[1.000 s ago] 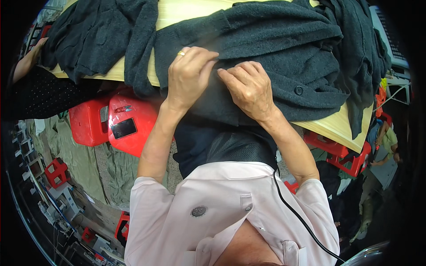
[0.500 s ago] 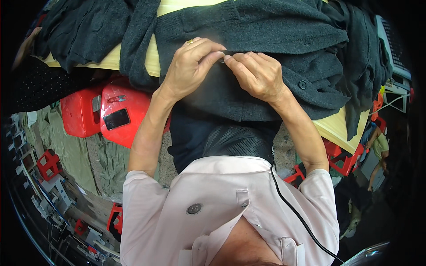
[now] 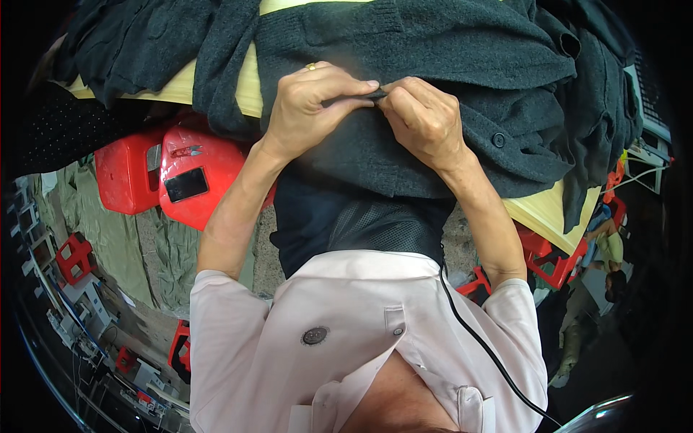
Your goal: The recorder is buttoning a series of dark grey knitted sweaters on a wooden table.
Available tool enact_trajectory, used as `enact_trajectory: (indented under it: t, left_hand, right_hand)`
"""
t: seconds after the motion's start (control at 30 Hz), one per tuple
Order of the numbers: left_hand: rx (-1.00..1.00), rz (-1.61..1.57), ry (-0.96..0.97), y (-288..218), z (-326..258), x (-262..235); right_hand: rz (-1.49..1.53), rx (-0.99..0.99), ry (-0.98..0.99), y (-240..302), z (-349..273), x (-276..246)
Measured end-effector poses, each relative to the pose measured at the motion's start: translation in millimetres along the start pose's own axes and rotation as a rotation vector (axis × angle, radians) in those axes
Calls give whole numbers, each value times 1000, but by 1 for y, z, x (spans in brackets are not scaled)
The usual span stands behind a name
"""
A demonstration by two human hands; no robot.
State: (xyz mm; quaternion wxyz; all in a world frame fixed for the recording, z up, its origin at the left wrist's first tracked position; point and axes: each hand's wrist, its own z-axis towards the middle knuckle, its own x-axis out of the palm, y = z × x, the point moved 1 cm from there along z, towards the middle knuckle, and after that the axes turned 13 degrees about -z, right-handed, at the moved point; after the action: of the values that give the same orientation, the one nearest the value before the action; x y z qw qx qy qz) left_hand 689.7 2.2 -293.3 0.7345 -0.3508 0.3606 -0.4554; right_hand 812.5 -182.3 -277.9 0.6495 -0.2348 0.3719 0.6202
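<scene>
A dark grey knit cardigan (image 3: 332,155) lies across the table edge and hangs down over my lap. My left hand (image 3: 307,108) is closed in a pinch, with a small fold of the cardigan between thumb and forefinger. Right beside those fingertips, my right hand (image 3: 424,123) pinches the end of the same fold, its other fingers curled in. Anything tiny within that pinch is too small to make out. A dark round button (image 3: 498,140) shows on the cardigan to the right of my right hand.
More dark grey garments (image 3: 144,50) are heaped at the left on the pale yellow tabletop (image 3: 552,213). Left of my left arm stand red plastic stools (image 3: 130,173); one carries a phone (image 3: 186,185) and small thread snips (image 3: 186,151). Another person (image 3: 610,245) is at the far right.
My fingertips have shifted slightly right, and a dark fold of cardigan now shows between them. My right hand has turned, its fingers curling more tightly. The person at far right has moved.
</scene>
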Motion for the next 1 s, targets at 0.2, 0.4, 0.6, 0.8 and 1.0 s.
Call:
enact_trajectory:
  t: [0.2,0.4,0.6,0.8,1.0]
  left_hand:
    - [145,143,-117,1,-7,5]
    - [150,209,-239,-3,-6,16]
    - [284,501,-90,-12,-12,5]
    - [296,524,258,-28,-1,-14]
    - [208,591,144,-44,0,10]
  right_hand:
    - [1,81,-78,12,0,11]
    - [-42,105,-100,24,-3,13]
    - [-52,163,-80,39,-2,6]
    - [-266,268,-107,8,-21,-47]
    - [-186,209,77,-3,-49,-67]
